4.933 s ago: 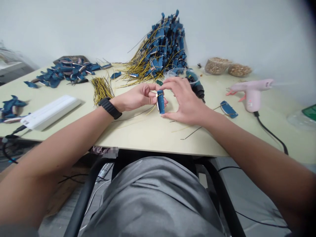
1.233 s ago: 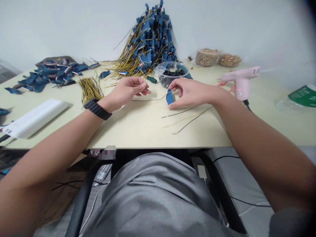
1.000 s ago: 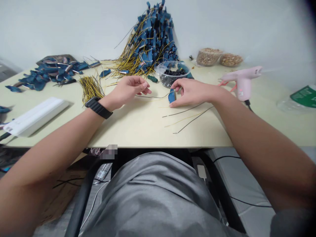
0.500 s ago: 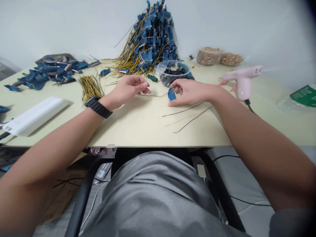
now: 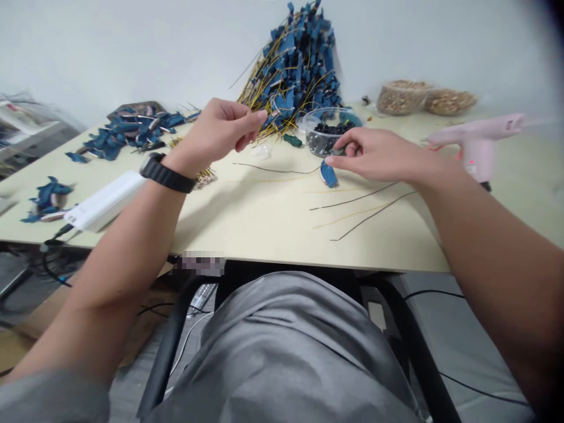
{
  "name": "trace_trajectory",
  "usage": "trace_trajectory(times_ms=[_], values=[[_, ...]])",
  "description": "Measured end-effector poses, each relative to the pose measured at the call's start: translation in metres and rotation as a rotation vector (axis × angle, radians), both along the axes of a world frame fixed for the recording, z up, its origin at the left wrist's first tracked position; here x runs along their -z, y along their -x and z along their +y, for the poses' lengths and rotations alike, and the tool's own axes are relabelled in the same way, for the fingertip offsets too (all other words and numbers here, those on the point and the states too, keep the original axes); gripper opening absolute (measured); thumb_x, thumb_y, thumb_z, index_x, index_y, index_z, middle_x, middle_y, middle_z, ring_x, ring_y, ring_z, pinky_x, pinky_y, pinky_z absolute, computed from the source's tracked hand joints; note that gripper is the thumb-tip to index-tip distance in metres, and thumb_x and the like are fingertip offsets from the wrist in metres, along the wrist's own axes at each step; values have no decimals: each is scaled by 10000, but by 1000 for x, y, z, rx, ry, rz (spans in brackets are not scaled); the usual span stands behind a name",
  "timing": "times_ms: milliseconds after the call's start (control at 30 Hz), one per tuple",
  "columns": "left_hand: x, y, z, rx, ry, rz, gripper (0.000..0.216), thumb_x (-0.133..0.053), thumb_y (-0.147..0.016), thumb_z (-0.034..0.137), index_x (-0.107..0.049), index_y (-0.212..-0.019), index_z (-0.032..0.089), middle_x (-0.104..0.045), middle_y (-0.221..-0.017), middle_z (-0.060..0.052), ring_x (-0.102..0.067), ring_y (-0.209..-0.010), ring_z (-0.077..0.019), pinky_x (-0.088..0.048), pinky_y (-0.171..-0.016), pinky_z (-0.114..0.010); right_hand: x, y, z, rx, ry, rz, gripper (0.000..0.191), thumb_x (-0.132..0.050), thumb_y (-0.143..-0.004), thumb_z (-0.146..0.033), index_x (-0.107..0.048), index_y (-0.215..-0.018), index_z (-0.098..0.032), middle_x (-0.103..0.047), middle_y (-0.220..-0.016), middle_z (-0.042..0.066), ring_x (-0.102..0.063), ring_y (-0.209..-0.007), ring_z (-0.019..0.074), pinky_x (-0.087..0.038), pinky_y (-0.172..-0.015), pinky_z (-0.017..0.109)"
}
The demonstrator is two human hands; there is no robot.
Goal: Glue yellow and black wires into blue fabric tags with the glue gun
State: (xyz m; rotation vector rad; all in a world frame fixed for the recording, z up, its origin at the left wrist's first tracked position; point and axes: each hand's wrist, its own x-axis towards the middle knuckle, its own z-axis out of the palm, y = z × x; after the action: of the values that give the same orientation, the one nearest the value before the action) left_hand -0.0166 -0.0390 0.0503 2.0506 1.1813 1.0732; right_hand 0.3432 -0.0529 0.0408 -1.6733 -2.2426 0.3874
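My left hand [image 5: 220, 132] is raised above the table with a black watch on its wrist. Its fingers are curled, thumb against forefinger, and I see nothing in them. My right hand [image 5: 379, 155] rests low on the table, its fingertips pinching the upper end of a small blue plastic piece [image 5: 328, 174]. A thin black wire [image 5: 273, 170] runs left from that piece and lies flat on the beige table [image 5: 264, 229]. Right behind my right hand stands a clear bowl of small black parts [image 5: 328, 126].
A tall heap of blue pieces with yellow wires [image 5: 299, 64] leans on the back wall. A pink glue gun [image 5: 480, 138] stands at right, two tubs of brown bits [image 5: 403, 97] behind. A white power strip [image 5: 106, 200], more blue pieces [image 5: 132, 126] and loose wires [image 5: 365, 205] lie about.
My left hand has let go of the wire's end and risen off the table. The right hand stays at the blue piece. My head has shifted, so the scene sits further right.
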Motion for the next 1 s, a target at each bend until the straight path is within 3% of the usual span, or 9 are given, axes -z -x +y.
trace_trajectory(times_ms=[33, 100, 200, 333, 500, 633, 800, 1000], values=[[-11, 10, -3, -2, 19, 88, 546, -941, -1223, 556, -784, -781, 276, -719, -741, -16, -511, -770, -176, -520, -849, -435, -3, 4, -4, 31, -10, 20, 388, -909, -1113, -590, -864, -1346, -282, -826, -1161, 138, -775, -1127, 398, -584, -990, 515], [-30, 28, -10, -5, 62, 198, 181, -983, -1141, 214, -910, -979, 250, -847, -885, -7, -659, -878, -189, -538, -916, -415, -8, 12, -11, 98, -16, 43, 193, -863, -1171, -421, -831, -1189, -231, -792, -1059, 125, -726, -1030, 329, -528, -975, 487], [-41, 54, -16, -158, 16, 416, 309, -931, -1001, -80, -978, -1104, 207, -889, -924, 39, -687, -876, -159, -482, -888, -343, -12, 21, -18, 166, -51, 88, 153, -830, -1172, -273, -777, -1034, -232, -760, -965, 91, -658, -900, 272, -477, -919, 477], [-30, 86, -9, -319, -20, 720, 332, -976, -957, -91, -994, -967, 241, -740, -669, 114, -519, -689, -141, -402, -815, -319, -9, 25, -17, 167, -85, 153, 164, -826, -1146, -193, -779, -999, -247, -732, -894, 55, -630, -843, 248, -457, -866, 458], [-15, 128, 1, -207, 41, 815, 342, -910, -964, -22, -1021, -1054, 289, -918, -882, 99, -651, -787, -137, -408, -822, -272, -10, 30, -19, 213, -94, 153, 196, -823, -1143, -121, -774, -986, -228, -714, -867, 20, -592, -806, 211, -422, -813, 443], [-6, 150, 2, -162, -14, 801, 330, -870, -933, 29, -1020, -1078, 285, -963, -958, 83, -706, -828, -126, -444, -828, -237, -10, 31, -20, 219, -92, 156, 196, -809, -1130, -85, -780, -994, -222, -703, -842, 4, -584, -787, 202, -420, -809, 435], [2, 158, 6, -86, -85, 830, 294, -814, -913, 54, -978, -1031, 267, -953, -921, 87, -640, -800, -138, -480, -878, -220, -6, 31, -19, 213, -99, 145, 218, -826, -1124, -58, -783, -993, -227, -699, -824, -8, -598, -796, 204, -422, -816, 432], [-5, 147, -4, -141, -31, 922, 216, -804, -1005, 80, -966, -1094, 192, -966, -1009, 35, -677, -895, -145, -486, -950, -222, -6, 32, -19, 206, -109, 149, 220, -824, -1108, -59, -782, -981, -234, -698, -815, -9, -598, -787, 209, -423, -811, 435]])
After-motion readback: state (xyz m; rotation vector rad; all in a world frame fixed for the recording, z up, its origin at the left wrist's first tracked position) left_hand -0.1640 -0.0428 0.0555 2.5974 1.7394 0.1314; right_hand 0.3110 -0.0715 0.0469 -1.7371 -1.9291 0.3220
